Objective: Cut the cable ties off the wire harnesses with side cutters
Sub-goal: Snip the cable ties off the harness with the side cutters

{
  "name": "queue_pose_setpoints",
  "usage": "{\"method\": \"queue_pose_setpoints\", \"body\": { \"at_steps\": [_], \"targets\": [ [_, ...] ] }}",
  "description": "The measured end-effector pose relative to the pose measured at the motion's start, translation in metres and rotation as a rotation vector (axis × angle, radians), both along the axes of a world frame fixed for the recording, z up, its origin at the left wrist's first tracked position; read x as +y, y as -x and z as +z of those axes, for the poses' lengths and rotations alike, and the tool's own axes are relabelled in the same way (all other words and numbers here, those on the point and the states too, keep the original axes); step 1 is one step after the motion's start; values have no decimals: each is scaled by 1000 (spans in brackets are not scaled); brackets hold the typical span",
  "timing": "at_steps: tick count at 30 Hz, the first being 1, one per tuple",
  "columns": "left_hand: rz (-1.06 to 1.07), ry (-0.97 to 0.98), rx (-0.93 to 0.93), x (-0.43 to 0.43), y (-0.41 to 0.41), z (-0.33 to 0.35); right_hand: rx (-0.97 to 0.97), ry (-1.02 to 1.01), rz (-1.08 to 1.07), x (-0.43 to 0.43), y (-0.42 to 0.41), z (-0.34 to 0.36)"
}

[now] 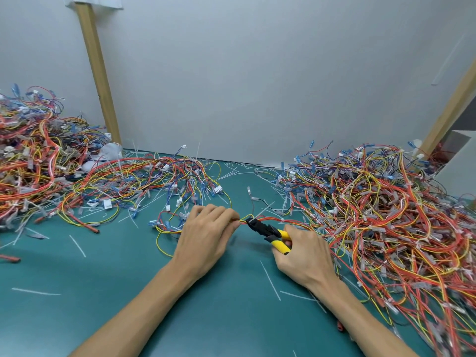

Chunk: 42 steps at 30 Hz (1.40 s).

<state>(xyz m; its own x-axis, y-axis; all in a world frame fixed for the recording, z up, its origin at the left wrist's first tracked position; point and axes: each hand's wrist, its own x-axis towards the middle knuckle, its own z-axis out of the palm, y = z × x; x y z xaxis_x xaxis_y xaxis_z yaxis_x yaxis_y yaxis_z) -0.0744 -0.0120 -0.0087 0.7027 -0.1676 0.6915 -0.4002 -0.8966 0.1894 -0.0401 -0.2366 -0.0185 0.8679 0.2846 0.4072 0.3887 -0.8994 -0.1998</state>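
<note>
My left hand (206, 235) grips a wire harness (273, 219) of red, orange and yellow wires at the middle of the green table. My right hand (304, 253) grips the yellow handles of the side cutters (268, 229). Their black jaws touch the harness just to the right of my left fingertips. The cable tie at the jaws is too small to make out.
A large heap of harnesses (386, 215) fills the right side of the table, and another heap (38, 161) lies at the left and back. Cut white cable ties (270, 280) are scattered over the green mat (103, 279). A grey wall with two wooden posts (99, 73) stands behind.
</note>
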Motion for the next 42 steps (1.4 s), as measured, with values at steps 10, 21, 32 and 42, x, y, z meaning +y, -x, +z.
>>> {"method": "queue_pose_setpoints", "body": {
  "at_steps": [10,21,32,42],
  "targets": [
    [-16,111,66,-3,2,-1,-52,20,20,0,2,3],
    [-14,117,37,-1,0,-4,-75,23,38,0,1,1],
    [-19,117,50,0,0,-4,-63,20,25,0,2,0],
    [-15,118,48,-1,0,-2,-41,22,13,1,3,2]
  ]
}}
